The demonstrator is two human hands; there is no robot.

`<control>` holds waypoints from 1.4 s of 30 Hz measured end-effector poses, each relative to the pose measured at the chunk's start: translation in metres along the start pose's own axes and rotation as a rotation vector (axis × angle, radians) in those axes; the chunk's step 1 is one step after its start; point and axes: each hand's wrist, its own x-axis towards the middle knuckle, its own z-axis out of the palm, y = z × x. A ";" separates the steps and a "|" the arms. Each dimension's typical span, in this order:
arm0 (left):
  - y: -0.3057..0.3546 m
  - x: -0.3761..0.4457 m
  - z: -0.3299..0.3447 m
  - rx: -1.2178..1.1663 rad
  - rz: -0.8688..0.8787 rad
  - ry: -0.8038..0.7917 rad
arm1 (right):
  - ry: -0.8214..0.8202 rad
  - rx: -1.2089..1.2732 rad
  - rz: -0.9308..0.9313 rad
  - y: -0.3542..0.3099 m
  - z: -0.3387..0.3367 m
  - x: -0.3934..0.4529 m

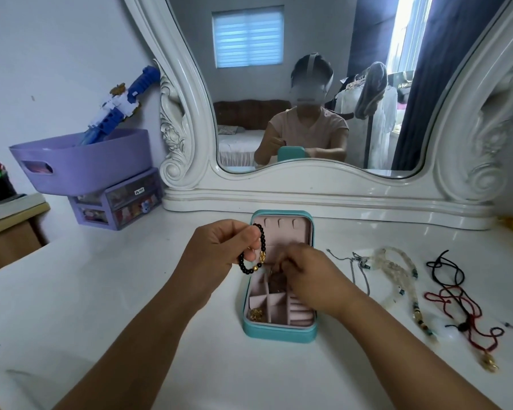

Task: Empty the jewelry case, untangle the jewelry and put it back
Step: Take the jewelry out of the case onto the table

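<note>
The teal jewelry case (279,331) lies open in the middle of the white table, pink inside with small compartments. A gold piece (256,314) sits in its front left compartment. My left hand (219,247) holds a black bead bracelet (256,253) with gold beads, hanging just left of the case lid. My right hand (305,276) reaches into the case's upper compartment, its fingers pinched on a dark reddish-brown piece (276,284). To the right lie a silver chain (354,269), a clear bead necklace (403,276) and tangled red and black cords (453,294).
A large white framed mirror (308,190) stands right behind the case. A purple basket (80,161) with a blue toy sits on a purple drawer unit (119,205) at the back left. A wooden shelf with books is at the far left.
</note>
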 end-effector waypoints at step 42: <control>-0.006 -0.014 0.103 0.381 0.042 -0.328 | -0.006 0.783 0.342 0.061 -0.082 -0.068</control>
